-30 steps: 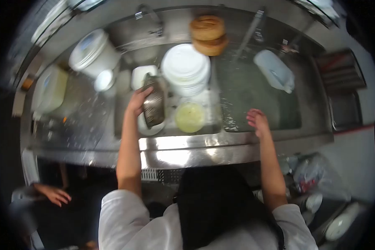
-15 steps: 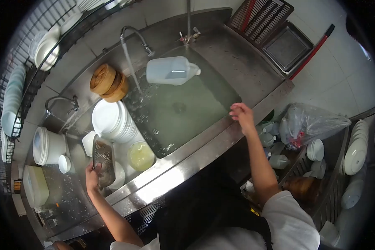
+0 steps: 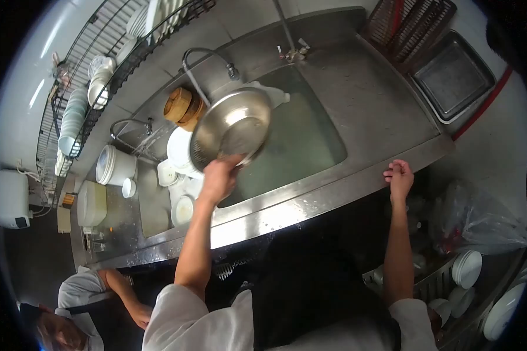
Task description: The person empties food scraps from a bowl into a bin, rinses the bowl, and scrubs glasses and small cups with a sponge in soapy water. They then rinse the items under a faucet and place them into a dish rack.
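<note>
My left hand [image 3: 218,181] grips the near rim of a round metal colander [image 3: 240,120], lifted and tilted above the sink [image 3: 310,134] with its inside facing me. Small holes show along its left side. Behind it, a translucent plastic jug [image 3: 277,93] is mostly hidden. My right hand [image 3: 399,174] hovers by the counter's front edge, fingers loosely curled, holding nothing visible. White tubs [image 3: 180,149] and a wooden steamer basket [image 3: 181,108] stand left of the colander, partly covered by it.
A curved faucet [image 3: 208,55] stands behind the sink. A wire rack [image 3: 120,88] with stacked bowls hangs at upper left. At right are a metal tray [image 3: 454,76] and a plastic bag [image 3: 480,219]. Another person's arm [image 3: 126,295] is at lower left.
My left hand has raised the colander from the left basin and swung it right, over the sink. My view has turned left, bringing another person into sight.
</note>
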The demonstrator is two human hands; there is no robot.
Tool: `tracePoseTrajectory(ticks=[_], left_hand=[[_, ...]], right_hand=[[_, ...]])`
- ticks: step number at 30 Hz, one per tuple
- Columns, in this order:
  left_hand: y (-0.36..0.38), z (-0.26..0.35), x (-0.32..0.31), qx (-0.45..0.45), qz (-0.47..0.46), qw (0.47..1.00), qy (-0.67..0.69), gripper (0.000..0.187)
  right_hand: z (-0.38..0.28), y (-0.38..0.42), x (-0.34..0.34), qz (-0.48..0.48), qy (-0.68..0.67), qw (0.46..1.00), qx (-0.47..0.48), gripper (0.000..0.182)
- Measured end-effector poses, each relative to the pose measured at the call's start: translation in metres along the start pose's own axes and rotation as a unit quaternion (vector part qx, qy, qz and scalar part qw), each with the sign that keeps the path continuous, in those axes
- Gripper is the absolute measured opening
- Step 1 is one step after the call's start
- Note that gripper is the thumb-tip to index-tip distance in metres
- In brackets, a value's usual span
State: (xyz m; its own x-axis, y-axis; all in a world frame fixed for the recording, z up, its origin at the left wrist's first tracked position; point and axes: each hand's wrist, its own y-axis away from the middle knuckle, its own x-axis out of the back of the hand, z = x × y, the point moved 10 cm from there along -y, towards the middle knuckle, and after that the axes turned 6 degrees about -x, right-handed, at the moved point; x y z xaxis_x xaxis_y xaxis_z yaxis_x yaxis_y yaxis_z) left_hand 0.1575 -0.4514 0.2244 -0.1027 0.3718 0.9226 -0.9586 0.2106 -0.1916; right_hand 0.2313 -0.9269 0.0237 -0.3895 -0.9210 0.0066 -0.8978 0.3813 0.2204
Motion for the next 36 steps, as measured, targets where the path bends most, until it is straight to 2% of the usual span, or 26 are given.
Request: tracePoseTrajectory(ticks=[3, 8, 11, 15, 17, 22, 24, 25, 28, 30, 33, 34, 36], left_hand=[[-0.061, 0.054, -0.066, -0.06, -0.065, 0.994, -0.062, 0.032], [-0.141, 0.14, -0.149, -0.273, -0.034, 0.961, -0.016, 0.036], [-0.178, 0.17, -0.195, -0.328, -0.054, 0.942, -0.048, 0.038], [-0.231, 0.182, -0.219, -0.319, -0.046, 0.946, -0.01, 0.035], [-0.245, 0.187, -0.202, -0.336, 0.017, 0.942, 0.014, 0.035], [-0.249, 0.159, -0.184, -0.265, 0.086, 0.955, 0.098, 0.031], [-0.25, 0.155, -0.192, -0.261, 0.085, 0.955, 0.114, 0.026], [-0.252, 0.155, -0.196, -0.26, 0.086, 0.955, 0.117, 0.024], [-0.255, 0.161, -0.208, -0.245, 0.086, 0.957, 0.13, 0.023], [-0.26, 0.17, -0.215, -0.24, 0.079, 0.957, 0.14, 0.024], [-0.272, 0.182, -0.223, -0.224, 0.085, 0.964, 0.115, 0.024], [-0.275, 0.185, -0.223, -0.207, 0.087, 0.97, 0.099, 0.024], [-0.285, 0.193, -0.219, -0.175, 0.091, 0.978, 0.063, 0.024]], right_hand=[[0.001, 0.001, 0.003, -0.011, -0.023, 1.0, -0.003, 0.011], [0.0, 0.004, 0.005, -0.014, -0.017, 1.0, -0.007, 0.009], [0.001, 0.002, 0.004, -0.022, -0.001, 1.0, -0.022, 0.009], [0.001, -0.003, 0.008, -0.039, -0.009, 0.995, -0.09, 0.012], [-0.003, -0.001, 0.007, -0.052, -0.041, 0.989, -0.134, 0.014], [-0.086, -0.059, 0.005, 0.021, 0.02, 1.0, -0.006, 0.017], [-0.13, -0.096, -0.032, -0.017, 0.022, 0.998, 0.061, 0.015], [-0.141, -0.118, -0.057, -0.056, 0.066, 0.991, 0.099, 0.016], [-0.132, -0.191, -0.142, -0.156, 0.265, 0.93, 0.201, 0.019], [-0.095, -0.229, -0.188, -0.217, 0.428, 0.871, 0.105, 0.023], [-0.053, -0.259, -0.216, -0.295, 0.502, 0.813, -0.007, 0.026], [-0.041, -0.265, -0.217, -0.31, 0.404, 0.858, -0.063, 0.027], [-0.044, -0.278, -0.229, -0.344, 0.526, 0.769, 0.116, 0.024]])
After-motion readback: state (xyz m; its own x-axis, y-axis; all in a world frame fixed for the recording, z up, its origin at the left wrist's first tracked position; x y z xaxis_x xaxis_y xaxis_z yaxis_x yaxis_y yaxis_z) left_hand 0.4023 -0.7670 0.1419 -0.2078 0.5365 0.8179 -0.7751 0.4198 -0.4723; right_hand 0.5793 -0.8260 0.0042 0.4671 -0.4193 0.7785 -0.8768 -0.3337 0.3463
